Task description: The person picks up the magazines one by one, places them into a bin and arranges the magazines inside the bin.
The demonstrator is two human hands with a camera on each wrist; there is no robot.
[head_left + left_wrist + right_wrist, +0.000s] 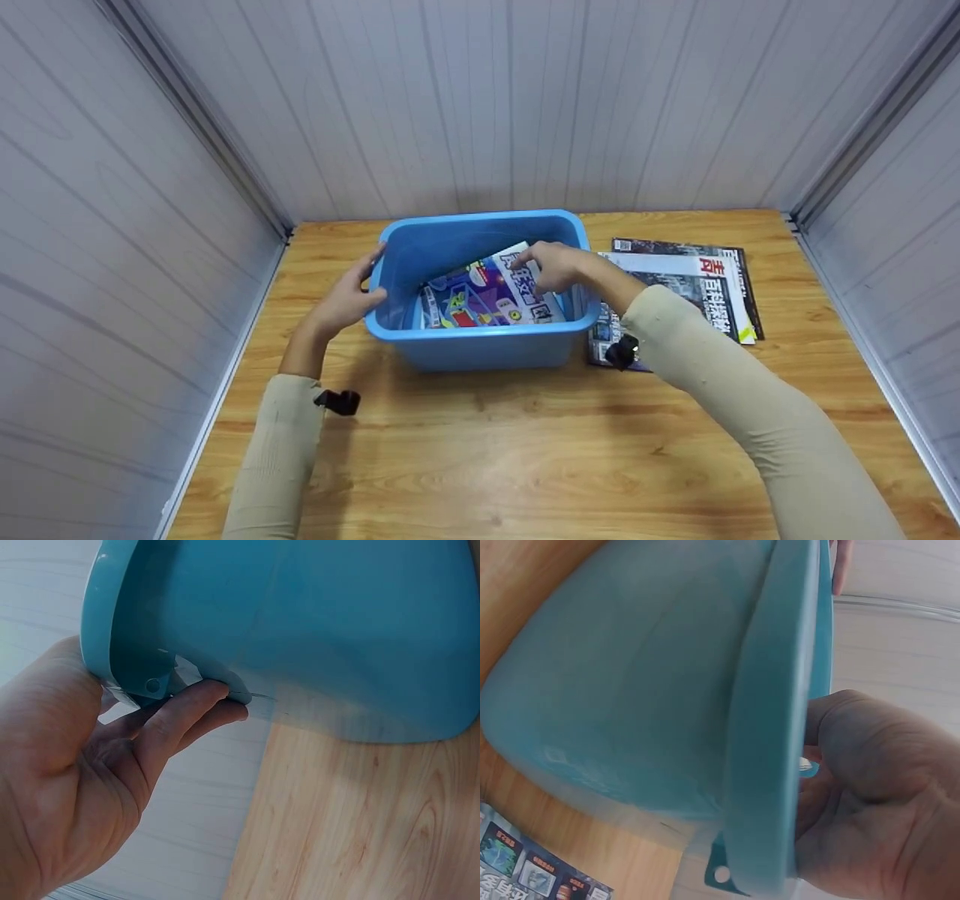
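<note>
From my head view, a blue plastic bin [480,341] with rounded corners sits on the pale wood-grain bench [525,450], against ribbed white wall panels. My left hand [346,296] rests on the bin's left rim, fingers relaxed rather than clenched. My right hand [551,266] reaches over the right rim, its grip pinching the top edge of a glossy, colourful magazine [480,296] that leans tilted inside the bin. Just right of the bin, touching it, more magazines [697,289] lie flat in a loose stack.

My left wrist view shows the bin's smooth curved outer wall [337,630] and, under its lip, my fingers [187,716] lying nearly straight against a small moulded tab.

My right wrist view shows the thick rolled rim [769,727] of the bin crossing the frame, my right hand [862,802] curled behind it; what it pinches is hidden here. A magazine corner [525,866] shows on the bench below
</note>
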